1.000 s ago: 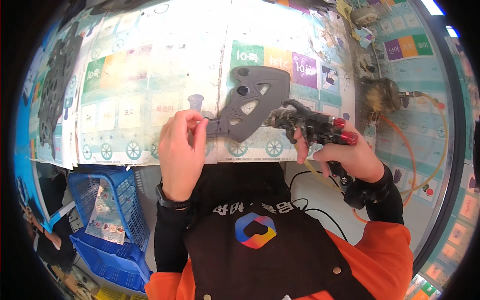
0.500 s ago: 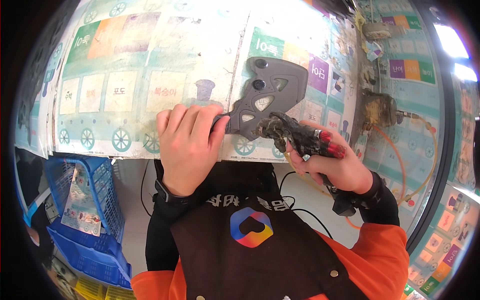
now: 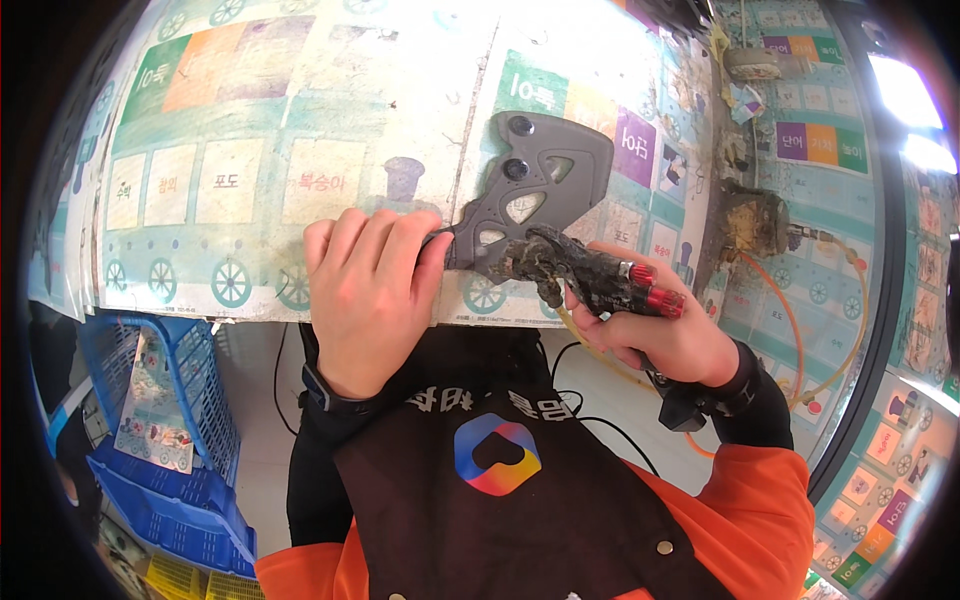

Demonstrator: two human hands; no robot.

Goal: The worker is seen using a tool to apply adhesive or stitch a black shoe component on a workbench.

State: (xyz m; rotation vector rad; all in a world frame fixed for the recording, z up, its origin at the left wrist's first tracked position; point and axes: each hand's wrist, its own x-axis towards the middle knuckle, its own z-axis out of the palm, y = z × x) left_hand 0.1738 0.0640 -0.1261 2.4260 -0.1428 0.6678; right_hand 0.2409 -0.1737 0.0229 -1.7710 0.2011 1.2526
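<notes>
On the worktable [image 3: 240, 130] lies a flat dark-grey part [image 3: 592, 170] with angular cut-outs. Two black round pieces, one of them a knob [image 3: 516, 169], sit near its upper left edge. My left hand [image 3: 368, 290] grips the part's narrow lower left end between thumb and fingers. In my right hand [image 3: 675, 335] is a grimy spray gun [image 3: 590, 275] with red knobs at its back. Its front end points left, over or just in front of the part's lower edge; contact cannot be made out. The right fingers wrap round the handle, partly hidden.
Orange hoses [image 3: 790, 310] hang on the right beside a dirty metal fitting [image 3: 755, 220] at the table's side. Blue plastic baskets [image 3: 195, 400] stand at lower left, with a yellow one [image 3: 180, 578] below. Black cables [image 3: 620, 445] run beneath the table edge.
The whole view has shifted slightly. My right hand has brought the spray gun's front end a little left and nearer to me. My left hand keeps its grip on the grey part.
</notes>
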